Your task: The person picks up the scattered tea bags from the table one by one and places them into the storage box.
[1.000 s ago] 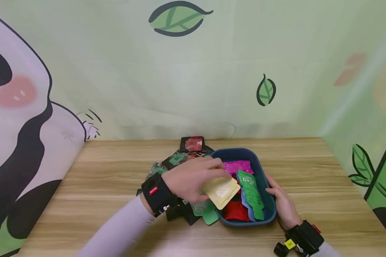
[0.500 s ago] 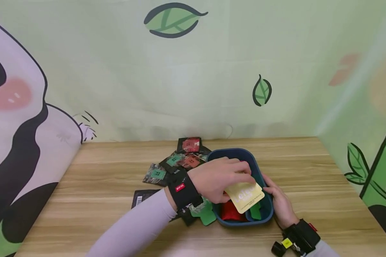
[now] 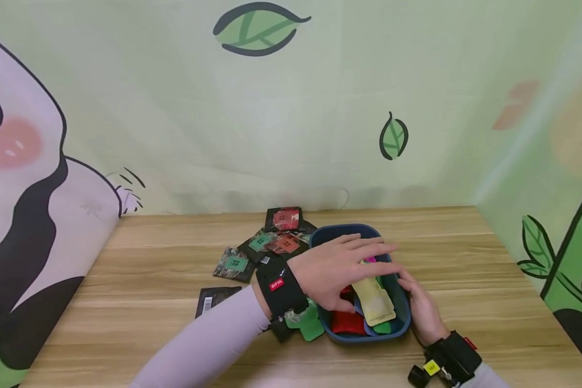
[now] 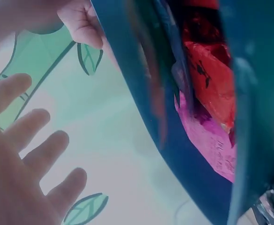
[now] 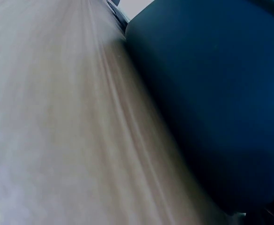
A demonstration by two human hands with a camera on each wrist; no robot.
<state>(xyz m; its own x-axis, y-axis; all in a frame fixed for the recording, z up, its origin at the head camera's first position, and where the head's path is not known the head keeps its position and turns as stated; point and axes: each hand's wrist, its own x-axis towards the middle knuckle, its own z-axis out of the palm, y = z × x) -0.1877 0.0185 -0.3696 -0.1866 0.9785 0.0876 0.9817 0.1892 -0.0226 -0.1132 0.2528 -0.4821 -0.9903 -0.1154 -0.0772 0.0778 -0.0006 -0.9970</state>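
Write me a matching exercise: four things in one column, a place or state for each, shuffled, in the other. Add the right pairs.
Column one:
1. Yellow packet
2. Left hand
3. Right hand
4. Black packets

Column two:
A. On the table, outside the blue bin
B. Against the bin's outer side, on the person's right
C. Inside the bin, lying over other packets
D. Above the bin, fingers extended and spread

Right pairs: 1-C, 2-D, 3-B, 4-A
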